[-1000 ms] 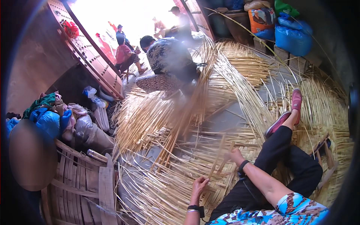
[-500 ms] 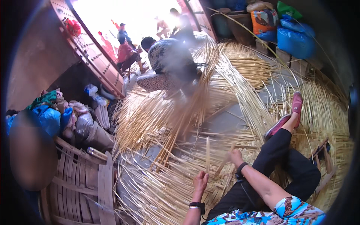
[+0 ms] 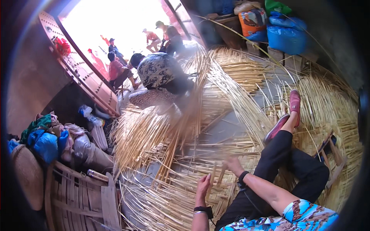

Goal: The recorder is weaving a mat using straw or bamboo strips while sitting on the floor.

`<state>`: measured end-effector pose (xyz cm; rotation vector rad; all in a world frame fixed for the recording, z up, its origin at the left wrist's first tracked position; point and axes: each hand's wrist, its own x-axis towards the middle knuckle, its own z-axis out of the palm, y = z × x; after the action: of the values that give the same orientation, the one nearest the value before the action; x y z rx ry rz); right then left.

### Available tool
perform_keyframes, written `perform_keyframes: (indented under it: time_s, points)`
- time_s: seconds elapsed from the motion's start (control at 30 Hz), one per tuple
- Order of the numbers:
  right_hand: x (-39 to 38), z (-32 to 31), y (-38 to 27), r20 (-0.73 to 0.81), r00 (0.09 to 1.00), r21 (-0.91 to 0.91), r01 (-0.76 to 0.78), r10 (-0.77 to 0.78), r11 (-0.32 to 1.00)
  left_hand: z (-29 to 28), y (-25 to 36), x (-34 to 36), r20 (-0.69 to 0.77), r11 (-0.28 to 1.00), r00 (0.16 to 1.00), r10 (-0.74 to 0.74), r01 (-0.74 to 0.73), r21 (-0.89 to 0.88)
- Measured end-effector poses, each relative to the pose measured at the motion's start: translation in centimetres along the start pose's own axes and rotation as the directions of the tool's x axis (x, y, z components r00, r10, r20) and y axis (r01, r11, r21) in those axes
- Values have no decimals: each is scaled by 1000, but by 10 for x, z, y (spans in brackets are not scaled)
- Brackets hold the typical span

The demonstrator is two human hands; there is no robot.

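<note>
Low in the picture my left hand [image 3: 203,185] is closed on a flat, straw-coloured strip [image 3: 211,180] that stands up from the fingers. Just to its right and a little farther off, my right hand [image 3: 233,166] is closed too. A second strip [image 3: 222,173], blurred by motion, hangs down from its fingers toward the left hand. Both hands are over a partly woven mat [image 3: 227,189], with long loose ends fanning out to the left. Dark bands circle both wrists. My legs [image 3: 283,154], in black trousers, stretch over the mat on the right.
Bundles of long strips [image 3: 140,131] spread over the grey floor. Beyond them a person in patterned clothing [image 3: 160,71] bends down. A wooden slatted chair [image 3: 77,196] and piled bags [image 3: 46,144] stand left. Blue sacks [image 3: 287,38] are at back right; several people sit by the bright doorway.
The whole view has shifted a little. My right hand has moved slightly left and nearer my left hand, and the strips are now closer together and lower.
</note>
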<state>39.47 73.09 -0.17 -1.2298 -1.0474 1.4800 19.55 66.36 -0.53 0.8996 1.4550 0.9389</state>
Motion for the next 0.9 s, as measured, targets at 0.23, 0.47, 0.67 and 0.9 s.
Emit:
perform_keyframes:
  time_s: [0.23,0.47,0.67,0.9]
  points:
    - [-1,-2,10,-55,997,-113,-62,56,992,24,-11,46,94,972,981,172,-185,146]
    - [12,0,26,-69,993,85,-86,92,993,18,1,60,438,941,898,-45,-109,321]
    - [15,1,26,-139,990,187,-6,32,982,20,-48,78,360,941,932,-45,-81,328]
    - [1,6,39,-213,974,230,-23,73,973,19,-23,65,351,641,931,-99,-210,738]
